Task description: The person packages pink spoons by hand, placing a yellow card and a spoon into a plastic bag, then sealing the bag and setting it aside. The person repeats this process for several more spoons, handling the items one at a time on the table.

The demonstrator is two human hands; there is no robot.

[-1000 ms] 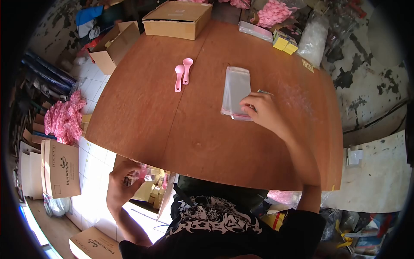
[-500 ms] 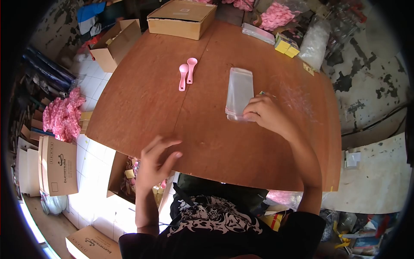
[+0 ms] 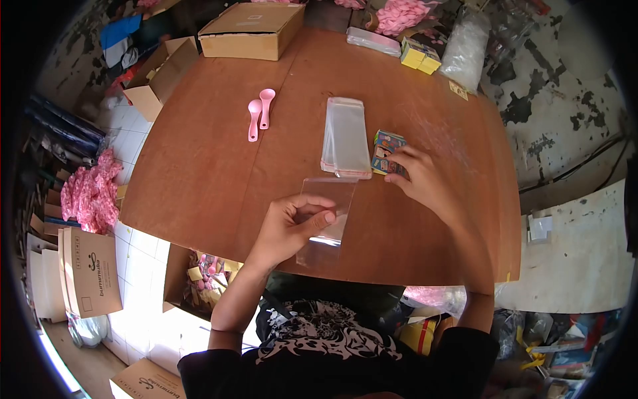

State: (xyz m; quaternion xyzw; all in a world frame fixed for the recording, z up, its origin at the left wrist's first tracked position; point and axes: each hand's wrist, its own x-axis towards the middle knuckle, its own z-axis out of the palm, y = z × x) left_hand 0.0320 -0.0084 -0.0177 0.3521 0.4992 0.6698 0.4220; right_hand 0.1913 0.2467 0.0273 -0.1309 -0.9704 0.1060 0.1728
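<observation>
My left hand (image 3: 299,223) pinches a single clear plastic bag (image 3: 325,249) near the table's front edge. Just beyond it lies a stack of clear bags (image 3: 346,136) with their sealing strips toward me. My right hand (image 3: 419,174) is at a small colourful stack of cards or a box (image 3: 386,149) right of the bags, thumb and fingers at its right side. Whether the fingers grip a piece of it is hard to tell. Two pink spoons, one (image 3: 254,120) left of the other (image 3: 266,108), lie on the brown table (image 3: 199,166).
A closed cardboard box (image 3: 249,33) stands at the table's far edge. Yellow small boxes (image 3: 420,56) and a clear packet (image 3: 373,41) lie at the far right. An open carton of pink items (image 3: 206,279) is below the table's left front.
My left hand has moved right and now holds a bag. My right hand has left the bag stack for the colourful stack, which was mostly hidden before. The view has shifted slightly.
</observation>
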